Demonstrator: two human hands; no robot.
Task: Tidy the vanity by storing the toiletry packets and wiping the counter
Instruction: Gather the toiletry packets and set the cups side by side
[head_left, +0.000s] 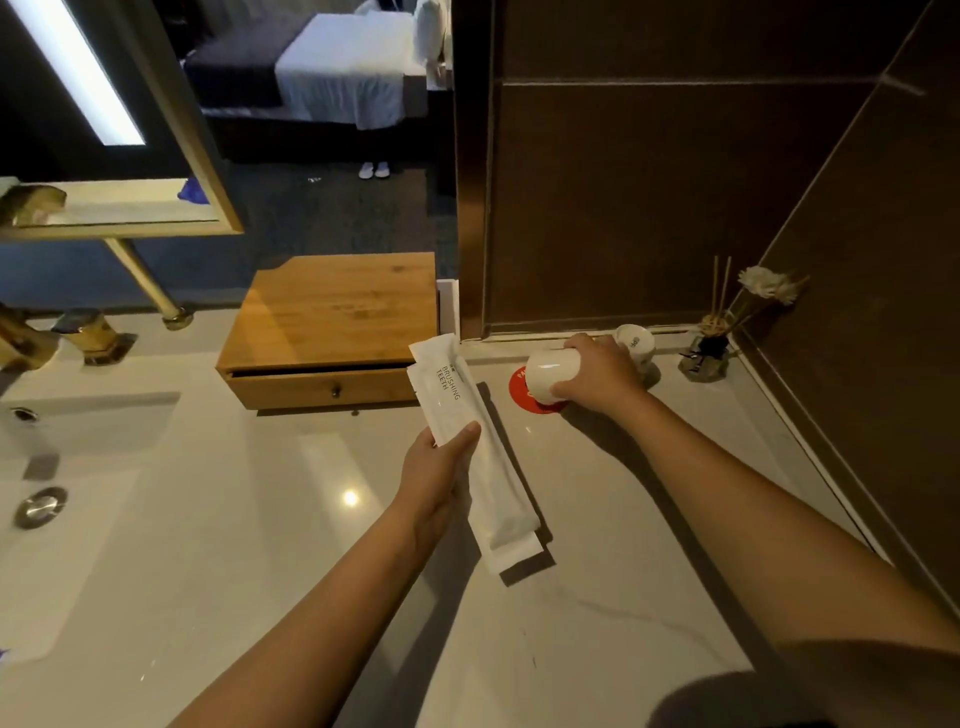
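Holding two white toothbrush packets (470, 457) above the counter (260, 519), the left hand (439, 480) pinched them firmly, while the right hand (597, 371) wrapped a tilted white cup (550, 371) beside the wooden drawer box (332, 332).

bare counter (260, 519) centre, wooden box (332, 322) behind

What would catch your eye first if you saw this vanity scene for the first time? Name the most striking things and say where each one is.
The left hand holds up long white toiletry packets, one printed BRUSHING TEETH, over the middle of the pale counter. Further right, the right hand grips an upturned white cup on a red coaster near the dark back wall. Behind the packets, a wooden drawer box sits with its drawer slightly open.
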